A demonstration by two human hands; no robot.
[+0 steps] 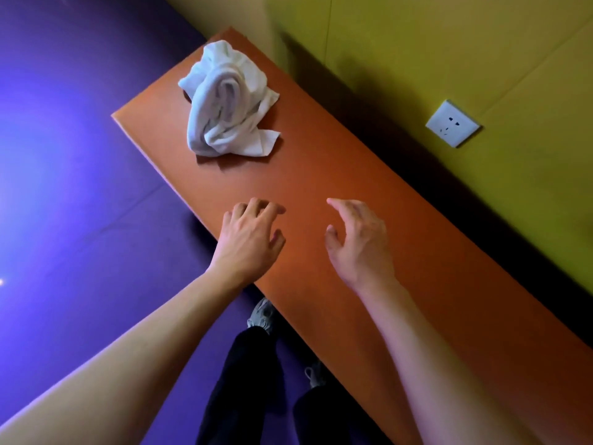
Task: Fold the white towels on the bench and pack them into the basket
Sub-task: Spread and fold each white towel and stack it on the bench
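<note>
Both hands, left hand [253,236] and right hand [359,242], hover spread and empty above the orange bench [321,175]; the far crumpled white cloth towel [227,101] looks soft, light, best pinched at a loose corner.

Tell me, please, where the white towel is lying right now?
In the head view, the crumpled white towel lies at the far end of the orange bench, beyond both empty hands, left of the wall socket.
</note>
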